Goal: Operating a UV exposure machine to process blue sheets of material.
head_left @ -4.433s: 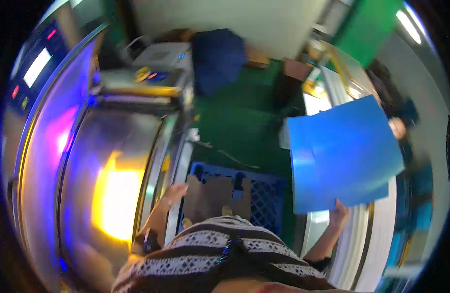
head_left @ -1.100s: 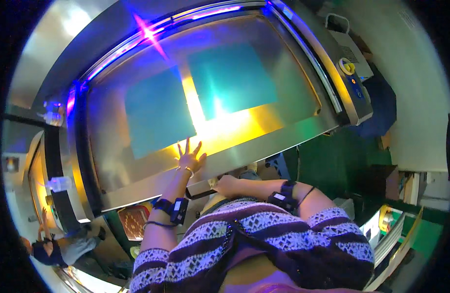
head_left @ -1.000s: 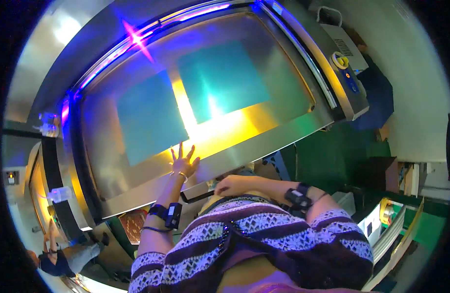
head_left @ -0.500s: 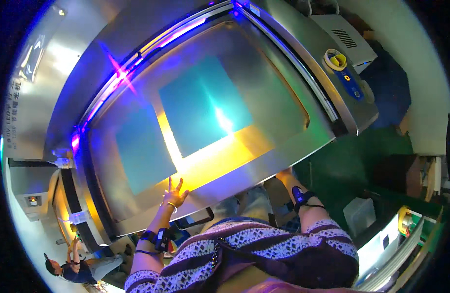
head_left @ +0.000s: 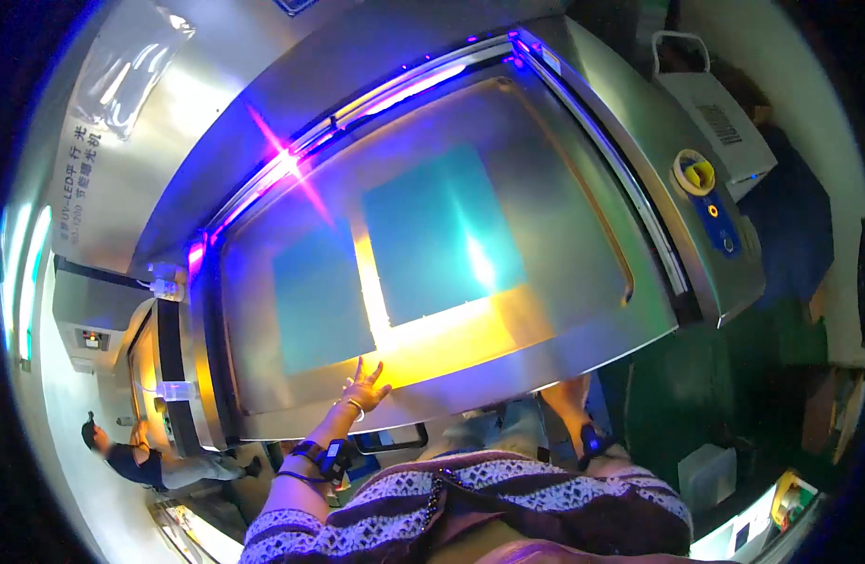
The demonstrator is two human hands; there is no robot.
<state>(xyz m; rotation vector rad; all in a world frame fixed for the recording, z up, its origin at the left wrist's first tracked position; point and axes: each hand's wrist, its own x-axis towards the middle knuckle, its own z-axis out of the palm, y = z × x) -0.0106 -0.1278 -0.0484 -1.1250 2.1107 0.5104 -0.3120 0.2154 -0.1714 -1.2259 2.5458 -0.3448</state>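
My left hand point(head_left: 365, 385) is open, its fingers spread, at the front edge of a large flat machine bed point(head_left: 583, 320). Its fingertips lie close to the lower corner of a bluish-green sheet point(head_left: 318, 296). To the right of that sheet lies a second, brighter teal sheet point(head_left: 437, 240), with a lit yellow-white strip between the two. My right hand point(head_left: 568, 393) is at the bed's front rim; its fingers are hidden there, so whether it grips the rim cannot be told. A band with a small black device sits on each wrist.
Purple light glows along the bed's back rail point(head_left: 366, 108). A yellow tape roll point(head_left: 698, 176) rests by the blue button panel point(head_left: 719, 226) on the right. A clear plastic bag point(head_left: 136, 70) lies at far left. Another person point(head_left: 136, 461) stands lower left; a whitish bin point(head_left: 708, 473) is lower right.
The whole view has shifted, so the machine appears farther right and lower. Both hands keep about the same places on the machine's front edge, and the sheets lie as before.
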